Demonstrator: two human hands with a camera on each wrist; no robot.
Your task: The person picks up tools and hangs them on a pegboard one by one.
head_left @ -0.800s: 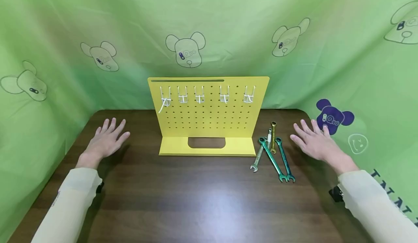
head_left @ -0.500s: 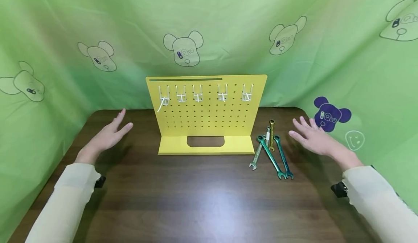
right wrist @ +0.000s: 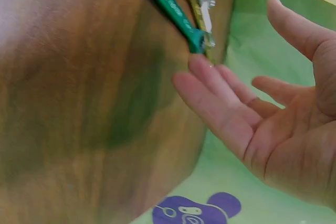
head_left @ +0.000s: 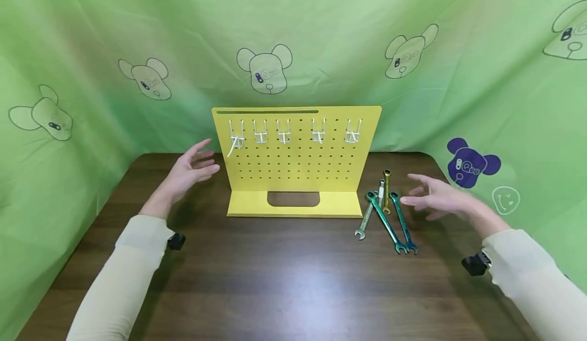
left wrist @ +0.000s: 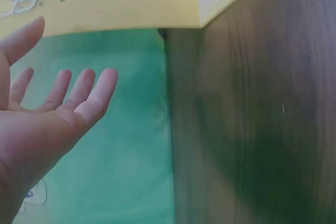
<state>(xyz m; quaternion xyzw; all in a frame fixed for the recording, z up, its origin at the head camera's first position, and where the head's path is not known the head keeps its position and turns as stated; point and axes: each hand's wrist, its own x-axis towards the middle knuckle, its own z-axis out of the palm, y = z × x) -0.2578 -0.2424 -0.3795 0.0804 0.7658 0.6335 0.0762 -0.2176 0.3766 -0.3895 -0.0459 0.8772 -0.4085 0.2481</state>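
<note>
My left hand (head_left: 190, 172) hovers beside the left edge of a yellow pegboard (head_left: 293, 184), holding nothing. In the left wrist view its fingers are spread and loosely bent, apart from the board (left wrist: 121, 11). My right hand (head_left: 435, 197) is just right of a loose group of combination wrenches, its fingers relaxed and nothing between them. The group has a green wrench (head_left: 386, 223), a blue-green wrench (head_left: 403, 223), a gold wrench (head_left: 387, 193) and silver (head_left: 366, 222) partly hidden under the green one. In the right wrist view, fingertips overlap the end of a green wrench (right wrist: 170, 9); contact is unclear.
Several white hooks (head_left: 284, 136) are mounted in a row along the upper pegboard, the leftmost hook (head_left: 236, 141) sticking out slanted. The board stands near the back of a dark wooden table (head_left: 257, 269). Green printed cloth (head_left: 321, 35) surrounds the table at back and sides.
My left hand has moved right to near the board's edge and turned sideways. My right hand has turned and shifted slightly left toward the wrenches, its fingers less spread. Wrenches and board stay put.
</note>
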